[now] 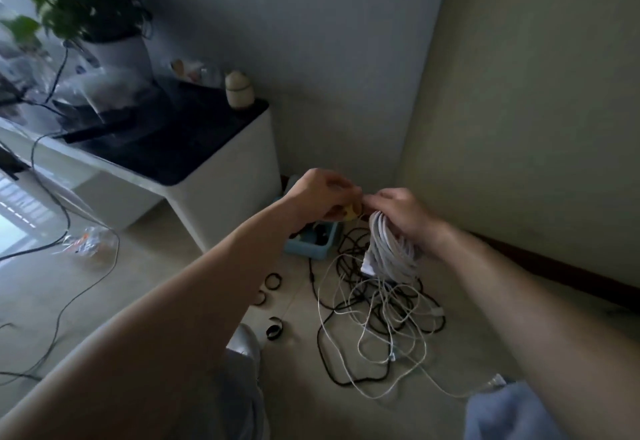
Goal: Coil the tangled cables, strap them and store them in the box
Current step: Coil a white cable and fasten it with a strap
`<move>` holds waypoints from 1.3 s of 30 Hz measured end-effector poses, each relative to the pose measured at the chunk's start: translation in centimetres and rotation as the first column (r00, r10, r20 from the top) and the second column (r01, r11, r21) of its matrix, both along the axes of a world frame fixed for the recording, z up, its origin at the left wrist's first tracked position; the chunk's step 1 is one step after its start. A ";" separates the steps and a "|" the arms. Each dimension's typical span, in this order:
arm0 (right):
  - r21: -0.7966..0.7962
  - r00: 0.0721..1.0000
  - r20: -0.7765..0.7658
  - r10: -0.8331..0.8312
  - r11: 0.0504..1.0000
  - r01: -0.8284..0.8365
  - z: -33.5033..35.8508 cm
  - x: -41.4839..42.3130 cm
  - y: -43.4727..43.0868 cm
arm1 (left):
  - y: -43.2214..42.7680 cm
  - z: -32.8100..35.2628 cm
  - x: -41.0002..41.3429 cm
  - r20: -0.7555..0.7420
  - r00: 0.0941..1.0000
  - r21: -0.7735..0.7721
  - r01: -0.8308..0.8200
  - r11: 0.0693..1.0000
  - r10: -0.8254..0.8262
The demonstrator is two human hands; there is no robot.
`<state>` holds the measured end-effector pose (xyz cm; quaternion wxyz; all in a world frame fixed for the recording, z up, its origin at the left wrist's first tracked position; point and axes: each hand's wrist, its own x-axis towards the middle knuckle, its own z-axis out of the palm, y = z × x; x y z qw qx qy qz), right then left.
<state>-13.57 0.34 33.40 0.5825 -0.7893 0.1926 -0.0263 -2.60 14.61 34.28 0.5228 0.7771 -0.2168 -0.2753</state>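
Above floor tangle (381, 308), our right hand (405, 213) curls round white cable coil (388, 249) to stop loops springing. Left hand (318, 197) pinches yellow piece (351, 213) at coil top, probably fastening. Blue box (311, 249) just behind, black straps (272, 281) beside.

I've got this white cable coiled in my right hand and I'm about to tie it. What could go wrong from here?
1. The white coil hangs from the right hand by its top only. Its loops could slip apart while the left hand works the small yellow piece beside it.
2. White strands below the coil seem to run into the tangle on the floor. If one is its tail, lifting may tighten knots.
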 end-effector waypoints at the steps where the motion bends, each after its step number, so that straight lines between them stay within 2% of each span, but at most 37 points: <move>1: 0.016 1.000 0.017 0.011 1.000 -0.011 1.0 -0.5 -0.2 | -0.2 0.8 -0.4 -0.023 1.000 -0.028 0.007 1.000 -0.007; 6: -0.074 0.994 0.100 0.038 0.997 -0.031 3.4 -2.3 -0.4 | -1.0 3.2 -2.1 -0.120 0.991 -0.108 0.043 0.993 -0.056; 11: -0.192 0.990 0.129 -0.052 0.978 0.076 2.2 -2.2 -1.5 | -1.2 3.1 -2.7 -0.251 0.965 -0.217 0.018 0.976 -0.073; 13: -0.121 0.985 0.136 -0.102 0.986 0.119 2.1 -1.7 -2.0 | -1.4 3.2 -2.6 -0.253 0.962 -0.247 0.038 0.968 -0.102; 17: 0.107 0.974 0.151 -0.172 0.982 0.156 2.3 -1.2 -2.6 | -2.5 3.6 -2.5 0.015 0.998 -0.151 0.056 0.987 -0.054; 22: 0.280 0.936 0.196 -0.294 0.931 0.234 3.1 -1.0 -3.6 | -3.2 3.1 -2.2 0.240 0.971 -0.128 0.044 0.991 -0.012; 24: 0.385 0.935 0.151 -0.321 0.891 0.243 3.5 -1.4 -4.2 | -3.1 3.1 -1.9 0.277 0.960 -0.158 0.072 0.985 -0.025; 28: 0.636 0.980 -0.013 -0.199 0.754 0.162 4.6 -2.4 -4.4 | -2.7 3.1 -1.5 0.362 0.925 -0.090 0.160 0.983 -0.117; 31: 0.670 0.992 0.008 -0.122 0.738 0.085 5.5 -2.8 -3.9 | -2.4 3.1 -2.1 0.292 0.938 -0.086 0.217 0.972 -0.184; 34: 0.680 0.992 0.078 -0.102 0.733 0.022 5.4 -2.8 -3.3 | -2.6 3.1 -2.8 0.182 0.973 -0.164 0.170 0.972 -0.140; 36: 0.652 0.988 0.089 -0.130 0.757 0.041 4.9 -2.7 -3.1 | -2.7 3.0 -2.8 0.277 0.957 -0.129 0.122 0.984 -0.082; 39: 0.640 0.985 0.116 -0.127 0.768 0.024 4.7 -2.7 -2.7 | -2.6 3.0 -2.9 0.539 0.839 -0.073 0.133 0.988 -0.073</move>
